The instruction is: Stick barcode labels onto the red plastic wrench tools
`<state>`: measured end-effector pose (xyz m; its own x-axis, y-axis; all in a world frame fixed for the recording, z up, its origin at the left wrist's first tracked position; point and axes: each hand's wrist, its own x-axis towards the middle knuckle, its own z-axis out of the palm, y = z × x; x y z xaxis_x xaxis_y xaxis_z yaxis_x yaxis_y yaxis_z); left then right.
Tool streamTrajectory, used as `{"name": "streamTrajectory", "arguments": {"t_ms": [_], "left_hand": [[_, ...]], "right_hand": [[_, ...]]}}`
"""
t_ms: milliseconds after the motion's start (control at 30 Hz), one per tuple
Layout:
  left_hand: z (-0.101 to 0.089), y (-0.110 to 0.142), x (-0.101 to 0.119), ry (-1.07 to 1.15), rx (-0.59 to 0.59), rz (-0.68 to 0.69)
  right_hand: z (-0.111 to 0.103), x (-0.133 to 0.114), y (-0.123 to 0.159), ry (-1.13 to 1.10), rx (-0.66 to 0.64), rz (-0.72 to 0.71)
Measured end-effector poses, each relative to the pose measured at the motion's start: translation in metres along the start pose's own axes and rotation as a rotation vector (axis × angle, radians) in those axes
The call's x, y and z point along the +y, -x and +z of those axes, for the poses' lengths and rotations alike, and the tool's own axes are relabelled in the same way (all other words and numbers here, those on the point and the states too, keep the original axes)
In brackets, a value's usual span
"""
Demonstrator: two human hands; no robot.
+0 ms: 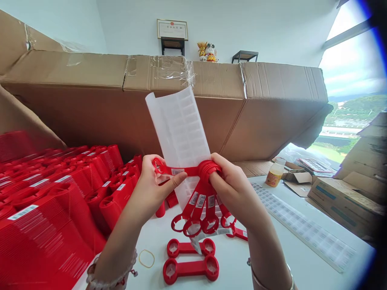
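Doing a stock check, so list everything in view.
ring-ended red plastic pieces: several, red, bundled in both hands
loose ring-ended pieces: two, red, on table
white table: one, white, under the hands
stacked red pieces: many, red, left
label backing sheet: one, translucent white, upright behind hands
barcode label sheet: one, white, table right
rubber band: one, yellow, table
bottle: one, yellow contents, far right
cardboard cartons: several, brown, ahead
left hand: one, gripping pieces
right hand: one, gripping pieces

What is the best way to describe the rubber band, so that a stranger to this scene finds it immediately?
On the white table, find two flat red double-ring pieces. Just left of them lies the rubber band: a thin yellowish loop, not red plastic.
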<state>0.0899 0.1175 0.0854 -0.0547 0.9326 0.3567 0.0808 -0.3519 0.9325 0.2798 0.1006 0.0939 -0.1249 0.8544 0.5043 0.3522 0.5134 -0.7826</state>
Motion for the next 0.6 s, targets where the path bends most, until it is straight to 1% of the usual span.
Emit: {"name": "streamTrajectory", "arguments": {"t_ms": [100, 133, 200, 267, 333, 400, 467, 500, 533, 600], "left_hand": [[0.001, -0.003, -0.004, 0.065, 0.024, 0.035], [0.002, -0.003, -0.004, 0.093, 0.039, 0.025], [0.005, -0.001, -0.004, 0.174, 0.043, -0.036], [0.007, 0.001, -0.002, 0.269, -0.013, -0.113], [0.008, 0.001, 0.001, 0.337, -0.089, -0.160], [0.008, 0.001, 0.003, 0.369, -0.155, -0.171], [0.007, 0.001, 0.004, 0.345, -0.206, -0.162], [0.006, 0.000, 0.004, 0.307, -0.199, -0.143], [0.004, 0.000, 0.004, 0.249, -0.166, -0.115], [0.000, -0.002, 0.000, 0.123, -0.053, -0.022]], "right_hand": [[-0.002, 0.000, -0.002, -0.008, 0.082, 0.037], [-0.002, 0.001, -0.003, -0.024, 0.109, 0.037], [-0.002, 0.004, -0.006, -0.067, 0.151, 0.007], [-0.003, 0.008, -0.008, -0.109, 0.177, -0.035], [-0.003, 0.011, -0.009, -0.140, 0.201, -0.067], [-0.004, 0.011, -0.010, -0.151, 0.215, -0.080], [-0.005, 0.012, -0.010, -0.140, 0.210, -0.091], [-0.006, 0.013, -0.011, -0.128, 0.207, -0.098], [-0.007, 0.014, -0.011, -0.114, 0.209, -0.106], [-0.012, 0.018, -0.013, -0.071, 0.232, -0.114]]}}
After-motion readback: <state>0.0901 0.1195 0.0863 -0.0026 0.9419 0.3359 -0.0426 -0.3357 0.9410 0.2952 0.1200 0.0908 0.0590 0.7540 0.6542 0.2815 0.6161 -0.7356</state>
